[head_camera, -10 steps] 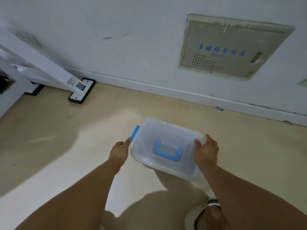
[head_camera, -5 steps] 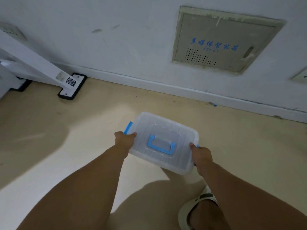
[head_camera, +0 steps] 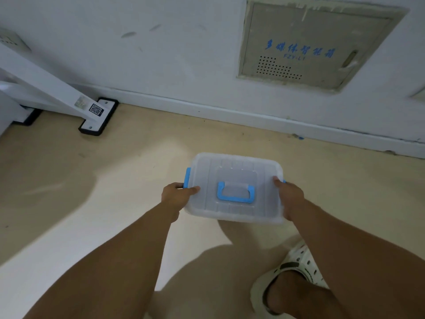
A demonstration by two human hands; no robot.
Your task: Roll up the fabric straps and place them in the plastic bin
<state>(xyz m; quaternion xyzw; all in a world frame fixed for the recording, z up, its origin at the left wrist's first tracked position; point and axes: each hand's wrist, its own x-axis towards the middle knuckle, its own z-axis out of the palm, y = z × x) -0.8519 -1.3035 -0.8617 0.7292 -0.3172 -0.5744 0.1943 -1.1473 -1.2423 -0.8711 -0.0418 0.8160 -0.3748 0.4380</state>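
A translucent plastic bin [head_camera: 234, 187], lid on, is held above the beige floor [head_camera: 138, 157] between two bare hands. The left hand [head_camera: 176, 196] forms a closed grip on the bin's left end, thumb on the lid just beside the blue side latch [head_camera: 187, 178]. The right hand [head_camera: 290, 199] forms a closed grip on the bin's right end, thumb on the lid edge. Between the two grips lies the blue lid handle [head_camera: 235, 194]. Beyond the grips stand a white wall and baseboard [head_camera: 253, 118], with a recessed wall panel [head_camera: 305, 44] up and to the right. Far left of the left grip, a white furniture leg [head_camera: 46, 86] rests on a black-edged foot plate [head_camera: 99, 117]. Below the right grip, a sandalled foot [head_camera: 287, 279] is on the floor. No fabric straps are discernible.
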